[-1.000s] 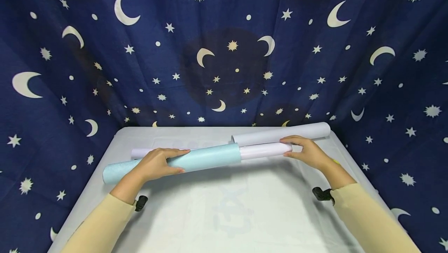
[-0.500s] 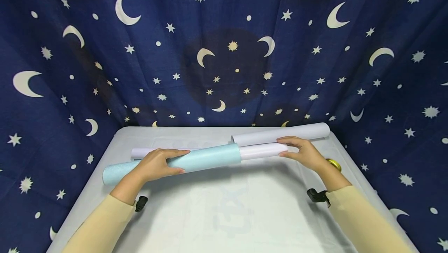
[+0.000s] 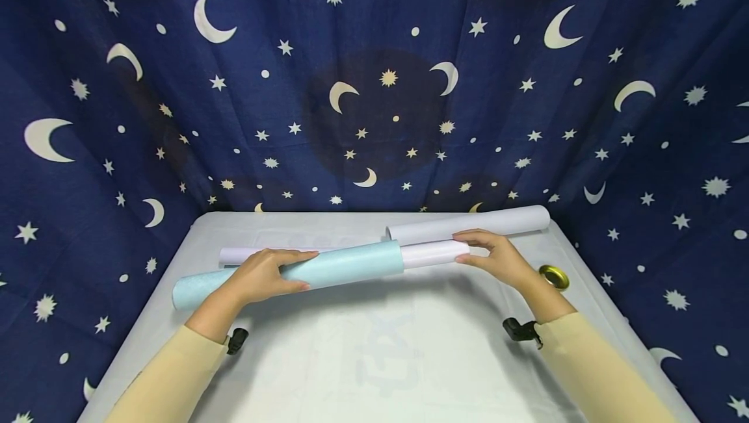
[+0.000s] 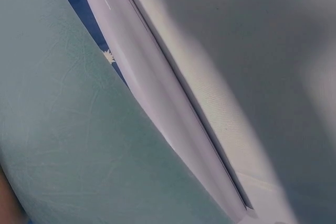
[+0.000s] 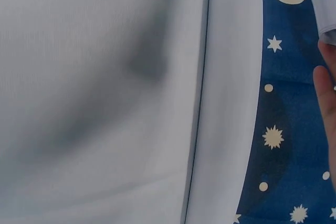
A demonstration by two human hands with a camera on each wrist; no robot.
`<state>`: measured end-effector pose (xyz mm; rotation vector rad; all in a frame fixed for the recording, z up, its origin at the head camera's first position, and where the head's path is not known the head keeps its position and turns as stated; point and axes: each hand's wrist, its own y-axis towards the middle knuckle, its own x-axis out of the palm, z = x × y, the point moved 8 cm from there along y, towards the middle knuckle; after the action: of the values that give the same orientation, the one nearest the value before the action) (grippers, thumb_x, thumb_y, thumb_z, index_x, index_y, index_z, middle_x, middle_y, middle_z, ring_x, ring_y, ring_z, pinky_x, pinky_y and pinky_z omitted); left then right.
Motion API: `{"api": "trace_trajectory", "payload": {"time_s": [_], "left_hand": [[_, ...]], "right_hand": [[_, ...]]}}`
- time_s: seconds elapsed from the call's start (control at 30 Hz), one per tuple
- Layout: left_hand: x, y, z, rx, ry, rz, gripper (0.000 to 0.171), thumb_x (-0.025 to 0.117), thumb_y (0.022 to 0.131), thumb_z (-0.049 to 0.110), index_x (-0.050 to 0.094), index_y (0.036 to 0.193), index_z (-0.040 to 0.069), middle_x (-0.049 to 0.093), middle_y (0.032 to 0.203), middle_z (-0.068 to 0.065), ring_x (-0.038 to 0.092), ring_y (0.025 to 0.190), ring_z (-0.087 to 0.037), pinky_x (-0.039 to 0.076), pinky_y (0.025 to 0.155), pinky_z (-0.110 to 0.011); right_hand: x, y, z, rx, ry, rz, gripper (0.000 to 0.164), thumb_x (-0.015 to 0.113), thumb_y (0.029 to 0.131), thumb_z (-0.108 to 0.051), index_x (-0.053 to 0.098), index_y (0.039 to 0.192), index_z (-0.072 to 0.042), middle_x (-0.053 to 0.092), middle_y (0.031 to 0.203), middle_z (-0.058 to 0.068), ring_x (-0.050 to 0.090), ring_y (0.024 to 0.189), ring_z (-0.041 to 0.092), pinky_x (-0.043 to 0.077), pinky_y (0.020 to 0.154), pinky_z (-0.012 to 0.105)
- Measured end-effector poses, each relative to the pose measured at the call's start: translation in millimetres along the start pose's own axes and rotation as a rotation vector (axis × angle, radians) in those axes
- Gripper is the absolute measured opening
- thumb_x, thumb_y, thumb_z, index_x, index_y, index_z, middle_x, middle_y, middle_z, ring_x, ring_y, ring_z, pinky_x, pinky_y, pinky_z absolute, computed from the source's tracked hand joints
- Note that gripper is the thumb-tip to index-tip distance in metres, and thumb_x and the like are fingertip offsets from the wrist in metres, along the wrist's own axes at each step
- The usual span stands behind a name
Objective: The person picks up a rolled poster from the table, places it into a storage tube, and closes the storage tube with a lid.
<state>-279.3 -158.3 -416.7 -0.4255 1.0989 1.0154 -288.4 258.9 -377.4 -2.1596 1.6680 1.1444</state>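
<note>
My left hand (image 3: 266,275) grips a light blue tube (image 3: 351,262), held raised and slanting up to the right. In the left wrist view the blue tube (image 4: 79,129) fills the left side. From its right end sticks a white roll (image 3: 430,254), which looks like rolled paper. The thumb and fingers of my right hand (image 3: 494,259) pinch that roll's outer end. In the right wrist view only the fingers (image 5: 325,98) and a corner of the white roll (image 5: 326,1) show, at the right edge. How far the roll reaches inside the blue tube is hidden.
A wider white tube (image 3: 468,223) lies at the table's back right. Another slim white roll (image 3: 236,255) lies behind the blue tube. Near my right wrist rests a gold ring-shaped thing (image 3: 554,277). A dark blue star-and-moon curtain (image 3: 386,85) surrounds the white table (image 3: 386,358).
My right hand has moved left, and the white roll has slid deeper into the blue tube. More of the gold ring-shaped thing shows. My left hand has stayed in place.
</note>
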Motion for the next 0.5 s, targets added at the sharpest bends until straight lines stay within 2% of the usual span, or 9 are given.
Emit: {"api": "trace_trajectory", "payload": {"time_s": [0.23, 0.43, 0.5], "left_hand": [[1.0, -0.4, 1.4, -0.016, -0.001, -0.007, 0.067, 0.082, 0.078, 0.052, 0.059, 0.140, 0.041, 0.064, 0.134, 0.008, 0.061, 0.122, -0.022, 0.050, 0.098, -0.048], [1.1, -0.6, 2.2, -0.009, 0.001, -0.004, 0.067, 0.082, 0.078, 0.053, 0.059, 0.140, 0.040, 0.064, 0.133, 0.008, 0.061, 0.122, -0.021, 0.050, 0.098, -0.048], [1.4, -0.7, 2.1, -0.007, -0.002, -0.006, 0.067, 0.081, 0.079, 0.053, 0.058, 0.140, 0.040, 0.064, 0.133, 0.008, 0.061, 0.122, -0.021, 0.050, 0.098, -0.048]], "right_hand": [[9.3, 2.9, -12.2, 0.007, -0.016, -0.031, 0.042, 0.080, 0.086, -0.008, 0.068, 0.125, 0.001, 0.064, 0.130, 0.015, 0.063, 0.113, 0.029, 0.049, 0.098, 0.029], [18.1, 5.6, -14.9, -0.006, -0.002, -0.074, 0.042, 0.077, 0.088, -0.008, 0.067, 0.128, 0.000, 0.063, 0.133, 0.016, 0.062, 0.115, 0.031, 0.048, 0.100, 0.046], [21.0, 6.6, -12.7, -0.008, 0.006, -0.085, 0.043, 0.077, 0.088, -0.007, 0.066, 0.129, 0.001, 0.062, 0.133, 0.016, 0.062, 0.116, 0.031, 0.048, 0.101, 0.048]]}}
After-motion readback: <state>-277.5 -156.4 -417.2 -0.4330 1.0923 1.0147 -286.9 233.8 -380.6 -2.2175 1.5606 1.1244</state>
